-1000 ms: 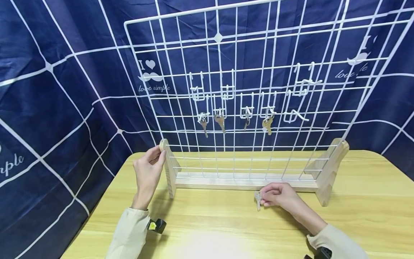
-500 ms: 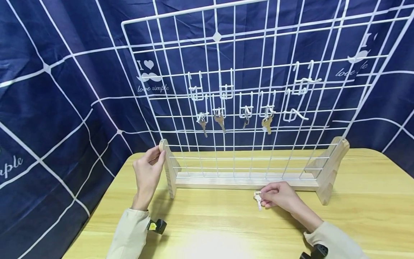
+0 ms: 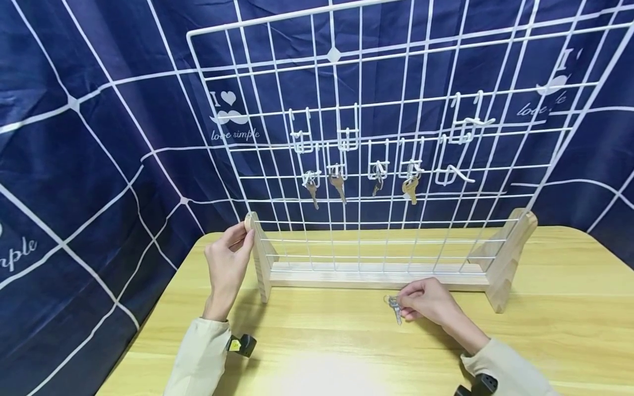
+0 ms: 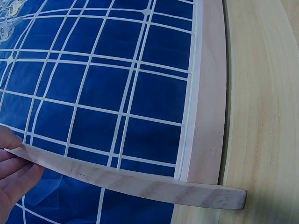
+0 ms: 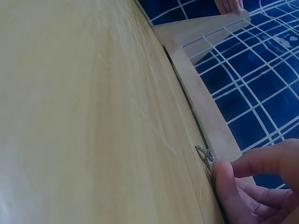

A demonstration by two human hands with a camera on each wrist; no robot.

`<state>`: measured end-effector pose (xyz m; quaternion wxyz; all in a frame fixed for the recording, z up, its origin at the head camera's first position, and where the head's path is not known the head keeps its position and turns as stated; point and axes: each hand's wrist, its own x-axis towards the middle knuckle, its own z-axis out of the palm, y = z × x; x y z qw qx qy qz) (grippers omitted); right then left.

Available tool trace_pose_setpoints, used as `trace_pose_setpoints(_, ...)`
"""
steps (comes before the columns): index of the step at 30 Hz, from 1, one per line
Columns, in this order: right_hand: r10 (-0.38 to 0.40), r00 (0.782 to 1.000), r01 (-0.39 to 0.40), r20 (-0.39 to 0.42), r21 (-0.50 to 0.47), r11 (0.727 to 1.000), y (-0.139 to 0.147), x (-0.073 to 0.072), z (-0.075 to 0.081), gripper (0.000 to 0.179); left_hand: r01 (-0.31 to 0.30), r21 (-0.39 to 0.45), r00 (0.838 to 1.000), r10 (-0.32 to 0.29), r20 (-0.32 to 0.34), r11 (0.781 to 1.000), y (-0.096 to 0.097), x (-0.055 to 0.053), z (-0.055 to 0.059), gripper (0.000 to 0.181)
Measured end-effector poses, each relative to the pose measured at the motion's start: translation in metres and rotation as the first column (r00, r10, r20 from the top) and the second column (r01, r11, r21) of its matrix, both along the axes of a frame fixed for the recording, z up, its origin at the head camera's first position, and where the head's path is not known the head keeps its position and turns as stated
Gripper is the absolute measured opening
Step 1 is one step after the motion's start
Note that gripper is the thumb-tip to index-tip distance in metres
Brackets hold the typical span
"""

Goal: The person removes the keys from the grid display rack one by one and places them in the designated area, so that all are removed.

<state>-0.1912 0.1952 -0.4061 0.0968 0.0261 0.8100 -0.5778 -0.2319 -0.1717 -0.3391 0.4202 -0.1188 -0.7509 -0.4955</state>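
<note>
On my head feed, the right hand [image 3: 425,301] pinches a key [image 3: 398,312] — ring [image 3: 387,299] best left clear — near the rack's wooden base [image 3: 346,278]. Left wrist: the left hand [image 4: 18,179] grips the wooden upright [image 4: 126,182]; I'd want that steady. Right wrist: metal shows past the fingertips [image 5: 224,171]; I'd pinch lightly.

White glare on the near tabletop [image 3: 317,360], wrist views dimmer

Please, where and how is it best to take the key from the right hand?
Probably grip the key by its lower blade, coming from the person's left: in the head view the blade points downward, uncovered, while the right hand pinches higher up, from the right.
</note>
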Motion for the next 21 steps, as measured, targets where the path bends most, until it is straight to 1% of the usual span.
trace_pose_setpoints(7, -0.016, 1.0, 0.016, 0.0, 0.033, 0.999, -0.0019, -0.0003, 0.0006, 0.012, 0.002, 0.0, 1.0, -0.002, 0.002, 1.0, 0.0003, -0.0001, 0.001, 0.018)
trace_pose_setpoints(14, -0.009, 1.0, 0.009, 0.001, 0.062, 0.998, -0.0014, 0.0007, 0.0018, 0.012, 0.008, 0.004, 1.0, -0.008, -0.004, 1.0, 0.0004, -0.0005, 0.0009, 0.018)
trace_pose_setpoints(19, -0.008, 1.0, 0.008, 0.005, 0.054, 0.998, -0.0006, -0.0001, 0.0017, 0.012, 0.008, 0.004, 1.0, -0.008, -0.004, 1.0, 0.0001, -0.0006, 0.0005, 0.018)
trace_pose_setpoints(21, 0.007, 1.0, -0.007, -0.001, 0.048, 0.999, 0.0003, -0.0009, 0.0014, 0.011, 0.006, 0.002, 1.0, -0.006, -0.004, 1.0, 0.0002, -0.0006, 0.0005, 0.018)
